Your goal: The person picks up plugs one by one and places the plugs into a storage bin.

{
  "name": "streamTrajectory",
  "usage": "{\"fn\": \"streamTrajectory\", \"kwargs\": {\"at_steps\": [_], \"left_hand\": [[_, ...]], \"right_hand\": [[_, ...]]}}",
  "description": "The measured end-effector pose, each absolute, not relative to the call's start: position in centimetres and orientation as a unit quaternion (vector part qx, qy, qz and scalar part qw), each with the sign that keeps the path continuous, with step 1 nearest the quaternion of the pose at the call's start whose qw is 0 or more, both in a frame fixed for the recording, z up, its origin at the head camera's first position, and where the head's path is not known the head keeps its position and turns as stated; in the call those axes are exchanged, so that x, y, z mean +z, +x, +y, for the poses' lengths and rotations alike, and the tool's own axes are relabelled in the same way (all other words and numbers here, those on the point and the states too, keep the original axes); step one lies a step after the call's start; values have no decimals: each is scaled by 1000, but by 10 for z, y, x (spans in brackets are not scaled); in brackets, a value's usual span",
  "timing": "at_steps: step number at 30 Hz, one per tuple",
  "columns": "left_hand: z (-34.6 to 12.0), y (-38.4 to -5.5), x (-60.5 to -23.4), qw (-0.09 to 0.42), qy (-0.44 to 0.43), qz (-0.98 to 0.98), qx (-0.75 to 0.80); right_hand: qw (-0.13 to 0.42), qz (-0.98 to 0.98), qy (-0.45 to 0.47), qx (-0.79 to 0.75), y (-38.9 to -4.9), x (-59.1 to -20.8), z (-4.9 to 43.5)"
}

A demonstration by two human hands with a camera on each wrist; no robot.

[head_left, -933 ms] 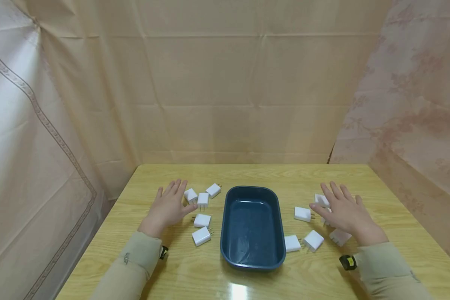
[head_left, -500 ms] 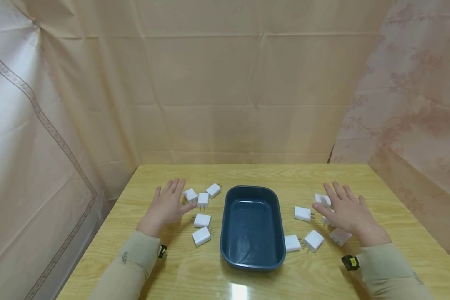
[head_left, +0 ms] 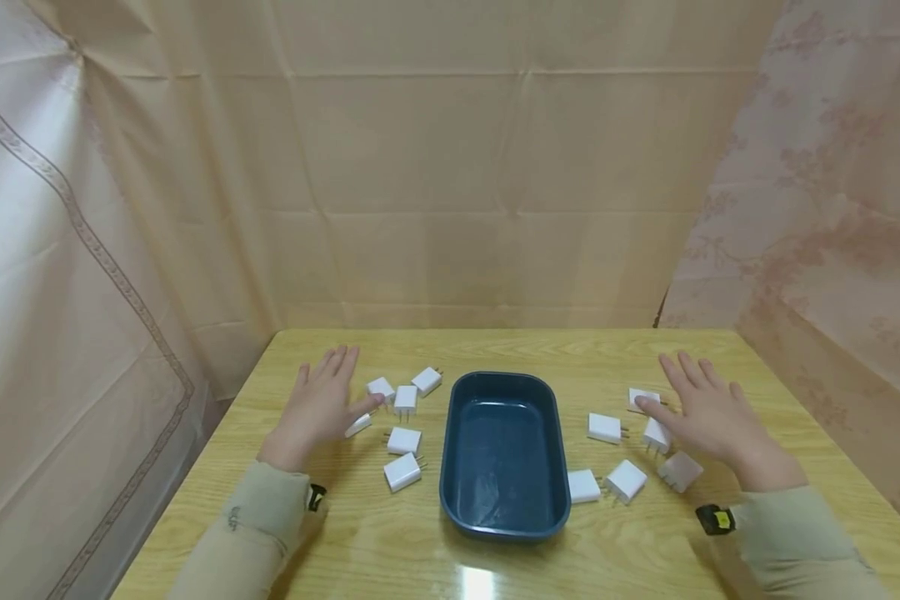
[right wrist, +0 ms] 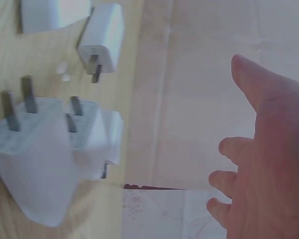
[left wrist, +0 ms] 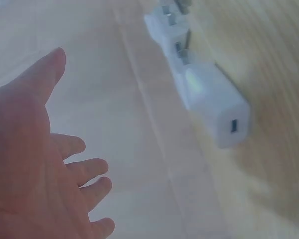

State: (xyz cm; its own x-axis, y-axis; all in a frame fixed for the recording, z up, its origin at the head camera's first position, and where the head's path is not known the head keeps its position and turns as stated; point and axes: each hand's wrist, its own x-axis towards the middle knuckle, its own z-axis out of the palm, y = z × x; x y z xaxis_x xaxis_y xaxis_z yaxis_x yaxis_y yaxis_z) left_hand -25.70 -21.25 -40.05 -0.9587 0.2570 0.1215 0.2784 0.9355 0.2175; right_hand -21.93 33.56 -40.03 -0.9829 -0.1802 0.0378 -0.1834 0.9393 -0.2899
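Note:
My left hand (head_left: 315, 412) hovers palm down with spread fingers, left of a loose group of white USB charger plugs (head_left: 402, 472). Its thumb overlaps one plug in the head view. In the left wrist view, a charger (left wrist: 214, 107) with a small USB slot lies on the wood beside the hand. My right hand (head_left: 712, 417), fingers also spread and holding nothing, is over the right-hand group of chargers (head_left: 626, 481). Metal prongs show on the nearest charger (right wrist: 37, 154) in the right wrist view. Between the two groups stands a dark blue rectangular tub (head_left: 504, 521), with nothing inside.
The wooden table (head_left: 390, 558) carries everything. A beige cloth (head_left: 450, 192) hangs behind its far edge, with a pale cloth (head_left: 60, 333) at left and a floral one (head_left: 855, 208) at right. Each wrist wears a small black strap piece (head_left: 715, 519).
Both hands have drifted outward, away from the tub: the left one leftward, the right one rightward. More of the plugs near each hand now shows. Tub and chargers stay put.

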Motion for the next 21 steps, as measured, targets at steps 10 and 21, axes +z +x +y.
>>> {"fn": "streamTrajectory", "kwargs": {"at_steps": [10, 21], "left_hand": [[-197, -249, -386, 79, -158, -977, -119], [-165, -229, -381, 99, -207, -965, -125]], "right_hand": [[29, -984, 116, 131, -221, -378, 338], [51, -978, 135, 153, -222, -366, 344]]}}
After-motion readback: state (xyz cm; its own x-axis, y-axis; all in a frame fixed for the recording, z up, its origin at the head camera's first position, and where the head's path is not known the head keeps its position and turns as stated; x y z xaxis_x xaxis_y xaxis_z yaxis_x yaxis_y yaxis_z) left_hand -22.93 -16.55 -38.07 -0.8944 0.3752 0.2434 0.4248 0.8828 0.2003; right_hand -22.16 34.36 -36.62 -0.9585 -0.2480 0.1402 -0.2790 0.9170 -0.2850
